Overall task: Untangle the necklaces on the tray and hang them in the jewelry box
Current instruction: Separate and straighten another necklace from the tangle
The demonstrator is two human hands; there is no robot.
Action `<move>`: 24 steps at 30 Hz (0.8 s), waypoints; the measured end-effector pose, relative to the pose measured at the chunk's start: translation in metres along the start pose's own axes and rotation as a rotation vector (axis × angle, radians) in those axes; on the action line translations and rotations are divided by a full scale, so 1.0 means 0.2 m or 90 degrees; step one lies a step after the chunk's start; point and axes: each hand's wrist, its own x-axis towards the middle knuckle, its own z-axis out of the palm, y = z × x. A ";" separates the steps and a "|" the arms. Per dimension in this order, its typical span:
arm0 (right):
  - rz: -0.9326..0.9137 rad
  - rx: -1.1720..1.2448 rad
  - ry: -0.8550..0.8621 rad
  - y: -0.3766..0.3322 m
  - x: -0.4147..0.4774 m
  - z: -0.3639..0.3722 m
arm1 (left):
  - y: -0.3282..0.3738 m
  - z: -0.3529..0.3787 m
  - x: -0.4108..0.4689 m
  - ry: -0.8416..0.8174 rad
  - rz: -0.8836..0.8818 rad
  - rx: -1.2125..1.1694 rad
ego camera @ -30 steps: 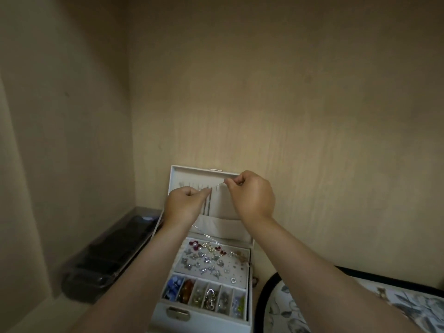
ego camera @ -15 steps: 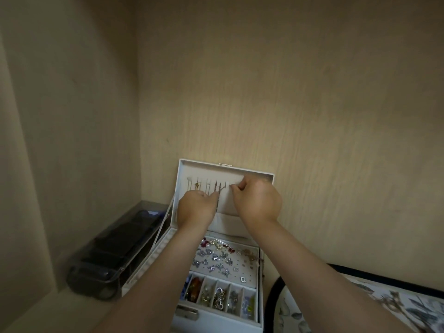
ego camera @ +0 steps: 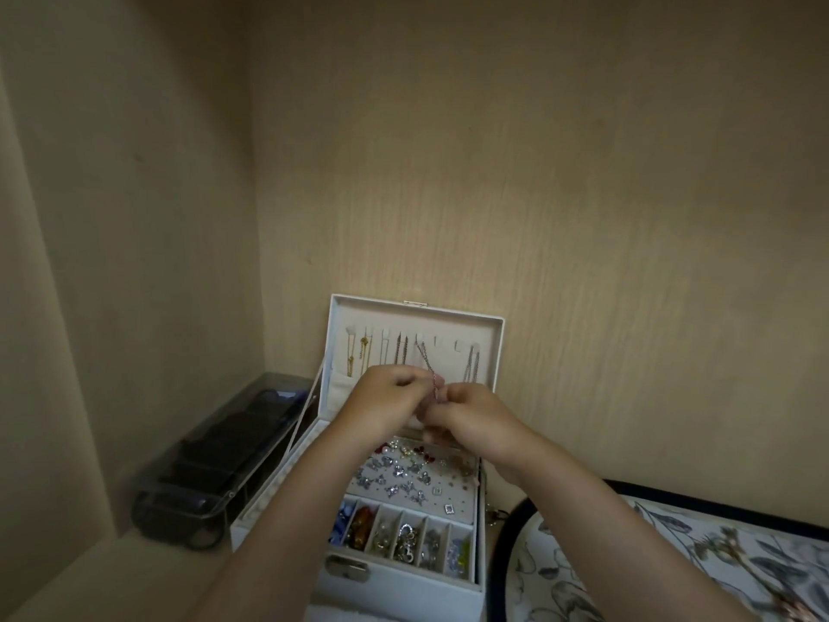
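Observation:
A white jewelry box (ego camera: 489, 334) stands open against the wall, its lid upright. Several necklaces hang from hooks in the lid: gold ones (ego camera: 351, 359) at the left, silver ones (ego camera: 472, 365) at the right. One thin silver necklace (ego camera: 424, 359) runs down from a middle hook into my hands. My left hand (ego camera: 386, 404) and my right hand (ego camera: 471, 417) meet in front of the lid's pocket, and both pinch the lower end of this chain. The flowered tray (ego camera: 664, 563) with a dark rim lies at the lower right.
The box's base holds an earring panel (ego camera: 453, 491) and a row of small compartments (ego camera: 403, 538) full of jewelry. A dark clear-lidded organizer (ego camera: 211, 464) sits on the shelf to the left. Walls close in behind and at the left.
Both hands dropped from the hooks at the lid's top to the front of the lid's pocket. A silver chain now hangs from a middle hook down into my fingers.

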 end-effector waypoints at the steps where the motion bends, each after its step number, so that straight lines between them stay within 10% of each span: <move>1: -0.004 -0.027 0.012 0.01 -0.01 -0.01 | -0.01 0.01 0.00 -0.004 0.008 0.008; 10: -0.032 -0.234 0.062 0.14 -0.11 -0.21 | -0.06 0.10 0.00 0.012 0.005 0.107; 17: -0.192 -0.075 0.127 0.10 -0.13 -0.31 | 0.01 0.25 -0.10 -0.211 -0.035 0.016; 24: -0.163 -0.073 0.139 0.15 -0.09 -0.33 | 0.00 0.30 -0.12 -0.200 0.004 0.036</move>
